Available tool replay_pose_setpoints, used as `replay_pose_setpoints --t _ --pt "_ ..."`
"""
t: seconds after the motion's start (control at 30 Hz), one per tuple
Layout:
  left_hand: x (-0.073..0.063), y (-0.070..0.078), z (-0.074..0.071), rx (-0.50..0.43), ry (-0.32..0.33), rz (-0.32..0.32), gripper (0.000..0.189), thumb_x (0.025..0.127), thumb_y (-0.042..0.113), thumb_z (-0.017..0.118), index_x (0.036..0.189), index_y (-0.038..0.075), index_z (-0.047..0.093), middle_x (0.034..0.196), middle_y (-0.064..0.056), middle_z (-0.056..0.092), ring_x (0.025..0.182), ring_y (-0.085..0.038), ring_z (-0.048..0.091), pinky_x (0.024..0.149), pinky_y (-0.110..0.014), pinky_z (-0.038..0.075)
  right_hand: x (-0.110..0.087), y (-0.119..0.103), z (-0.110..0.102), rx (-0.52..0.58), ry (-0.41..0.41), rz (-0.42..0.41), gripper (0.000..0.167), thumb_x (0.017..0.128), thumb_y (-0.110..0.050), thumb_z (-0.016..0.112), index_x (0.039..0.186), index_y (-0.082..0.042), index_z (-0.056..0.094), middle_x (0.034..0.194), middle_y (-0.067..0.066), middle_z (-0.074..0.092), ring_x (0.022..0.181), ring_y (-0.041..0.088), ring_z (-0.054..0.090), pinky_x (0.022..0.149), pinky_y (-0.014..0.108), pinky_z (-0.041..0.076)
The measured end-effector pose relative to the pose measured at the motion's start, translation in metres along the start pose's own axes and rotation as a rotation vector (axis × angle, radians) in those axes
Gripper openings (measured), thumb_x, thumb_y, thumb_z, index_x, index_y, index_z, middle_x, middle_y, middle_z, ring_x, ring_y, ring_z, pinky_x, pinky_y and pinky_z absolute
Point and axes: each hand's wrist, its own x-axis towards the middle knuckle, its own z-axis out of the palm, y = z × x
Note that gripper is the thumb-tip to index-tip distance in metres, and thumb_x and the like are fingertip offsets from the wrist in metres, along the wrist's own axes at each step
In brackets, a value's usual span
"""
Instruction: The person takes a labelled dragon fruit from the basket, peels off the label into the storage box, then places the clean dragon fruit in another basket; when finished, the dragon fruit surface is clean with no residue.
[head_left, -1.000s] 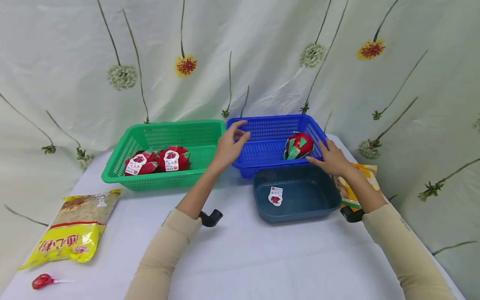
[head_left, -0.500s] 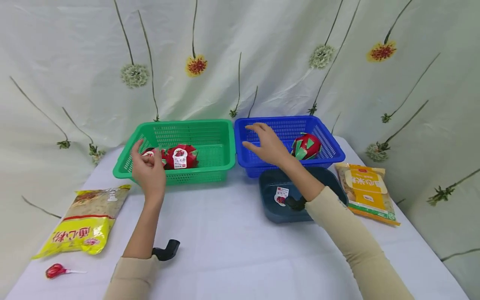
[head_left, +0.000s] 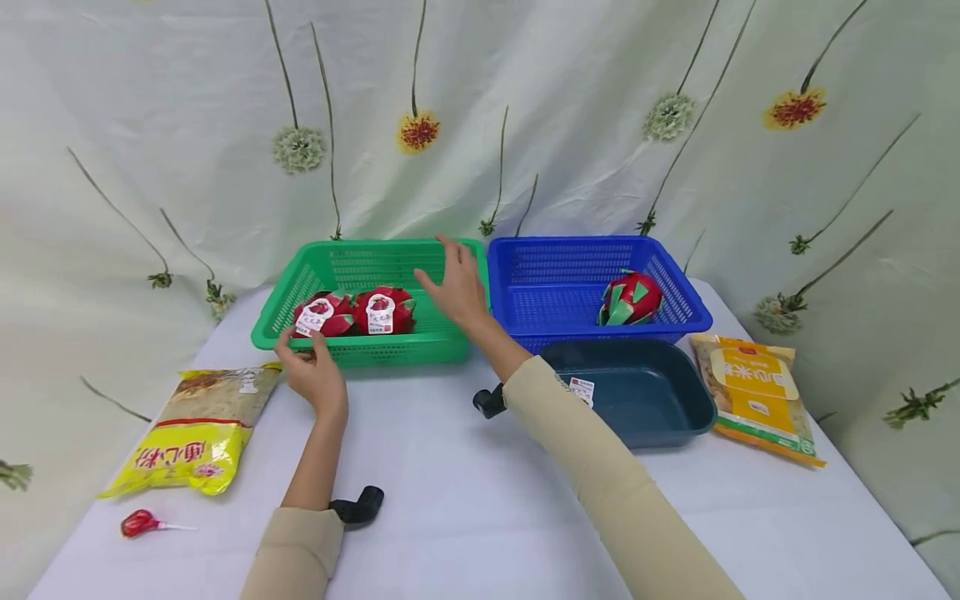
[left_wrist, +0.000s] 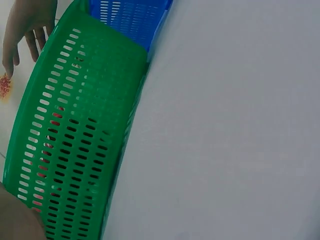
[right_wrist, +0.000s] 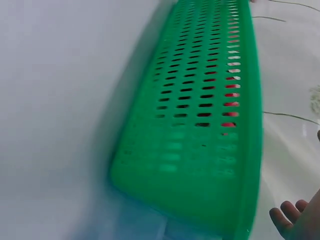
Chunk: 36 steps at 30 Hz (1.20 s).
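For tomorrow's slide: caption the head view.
Two dragon fruits in a green basket, left hand near its front, right hand above it.

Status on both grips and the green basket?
Left grip at front of green basket, contact unclear. Right grip empty above its right end. Two dragon fruits inside. Blue basket close alongside.

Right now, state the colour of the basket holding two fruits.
The basket is green, clearest in the head view.

Held left grip [head_left: 317, 377] at the front rim of the green basket [head_left: 405, 352], right grip [head_left: 461, 290] over its right end.
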Motion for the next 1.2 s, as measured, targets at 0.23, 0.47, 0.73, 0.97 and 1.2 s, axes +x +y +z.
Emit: replay_pose_setpoints --t 0.23,0.47,0.73,0.97,1.2 --pt "0.001 -0.003 -0.001 -0.136 -0.037 0.015 0.033 0.095 0.022 0.052 0.125 0.008 0.047 0.069 0.002 0.040 0.055 -0.007 0.037 0.052 -0.018 0.033 0.005 -0.012 0.032 -0.090 -0.136 0.053 0.083 0.083 -0.060 0.054 0.148 -0.031 0.012 0.145 0.011 0.026 0.123 0.027 0.040 0.074 0.039 0.050" --pt "-0.004 0.011 -0.008 -0.281 -0.109 -0.023 0.036 0.095 0.013 0.050 0.128 -0.001 0.041 0.070 -0.003 0.038 0.051 -0.008 0.040 0.047 -0.015 0.035 0.004 -0.020 0.055 -0.034 -0.419 0.114 0.088 0.080 -0.062 0.056 0.148 -0.036 0.008 0.149 0.019 0.018 0.133 0.036 0.026 0.096 0.051 0.037" --pt "-0.008 0.022 -0.012 -0.233 -0.148 -0.008 0.038 0.097 0.011 0.047 0.130 -0.003 0.037 0.071 -0.003 0.038 0.053 -0.009 0.039 0.048 -0.016 0.035 0.010 -0.013 0.066 0.019 -0.614 0.040 0.089 0.083 -0.047 0.064 0.149 -0.027 0.009 0.143 0.011 0.036 0.129 0.028 0.033 0.096 0.038 0.040" --pt "0.001 0.002 -0.006 -0.222 -0.125 0.014 0.038 0.096 0.019 0.049 0.130 0.004 0.041 0.070 -0.001 0.039 0.053 -0.007 0.039 0.049 -0.017 0.035 0.010 -0.011 0.064 0.142 -0.598 0.081 0.081 0.081 -0.036 0.070 0.147 -0.025 0.025 0.131 0.010 0.046 0.117 0.022 0.042 0.083 0.029 0.047" --pt "0.001 -0.002 -0.006 -0.201 -0.109 0.031 0.038 0.096 0.020 0.050 0.129 0.005 0.042 0.071 0.000 0.039 0.054 -0.008 0.039 0.050 -0.018 0.036 0.010 -0.004 0.061 0.234 -0.553 0.118 0.077 0.078 -0.027 0.075 0.144 -0.023 0.034 0.127 0.011 0.050 0.110 0.021 0.047 0.079 0.027 0.048"
